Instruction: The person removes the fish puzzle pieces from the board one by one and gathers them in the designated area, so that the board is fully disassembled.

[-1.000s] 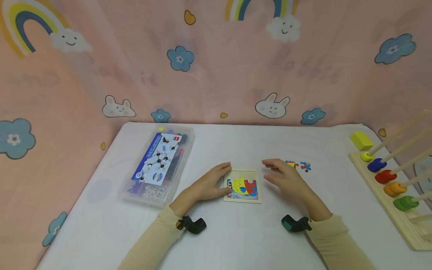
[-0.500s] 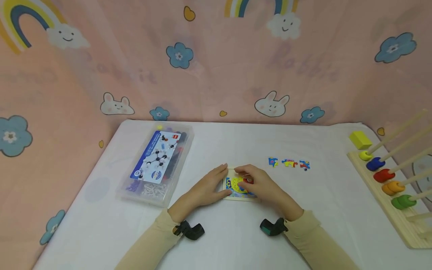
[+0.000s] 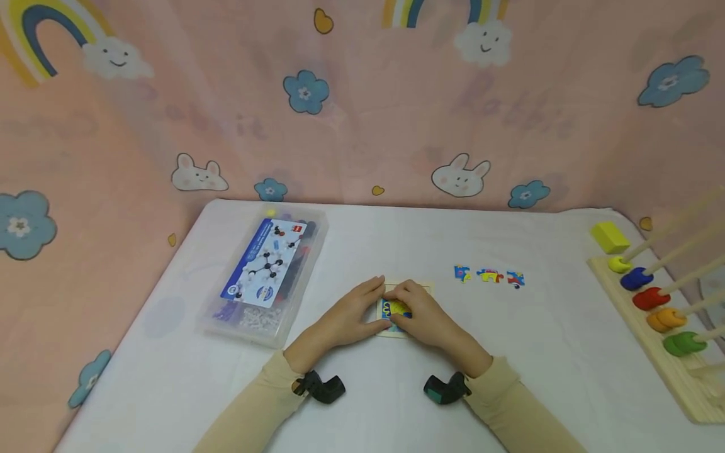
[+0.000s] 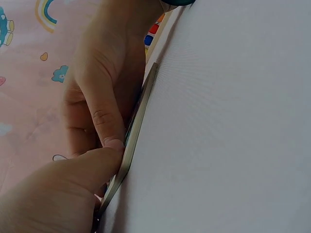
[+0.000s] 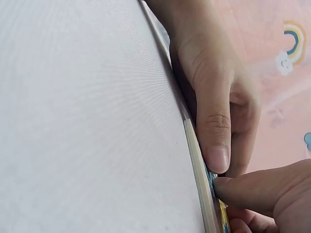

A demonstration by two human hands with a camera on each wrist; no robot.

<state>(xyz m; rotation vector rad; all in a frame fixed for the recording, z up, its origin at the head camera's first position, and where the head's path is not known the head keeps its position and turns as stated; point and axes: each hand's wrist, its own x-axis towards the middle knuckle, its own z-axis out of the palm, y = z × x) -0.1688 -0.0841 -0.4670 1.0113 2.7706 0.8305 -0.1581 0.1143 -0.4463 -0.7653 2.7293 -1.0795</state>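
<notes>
A small wooden puzzle board [image 3: 426, 288] lies flat on the white table [image 3: 396, 390], mostly covered by both hands. My left hand [image 3: 375, 304] holds its left edge, fingers at the far corner and thumb at the near one. My right hand [image 3: 409, 307] lies over the board, thumb and fingertips closing on a yellow-and-blue piece [image 3: 396, 309]. In the left wrist view the board's edge [image 4: 138, 121] shows with both thumbs against it. The right wrist view shows the board's edge [image 5: 194, 145], the left thumb [image 5: 214, 136] and my right hand [image 5: 231, 199] at the coloured piece.
Three loose puzzle pieces [image 3: 488, 275] lie in a row right of the board. A clear plastic box [image 3: 266, 270] of small parts sits at the left. At the right edge stands a wooden rack [image 3: 674, 365] with coloured rings, a yellow block [image 3: 608, 237] behind it. A pink wall backs the table.
My right hand has come back from beside the loose pieces onto the board and slid toward its left part. The left hand has stayed on the board's edge.
</notes>
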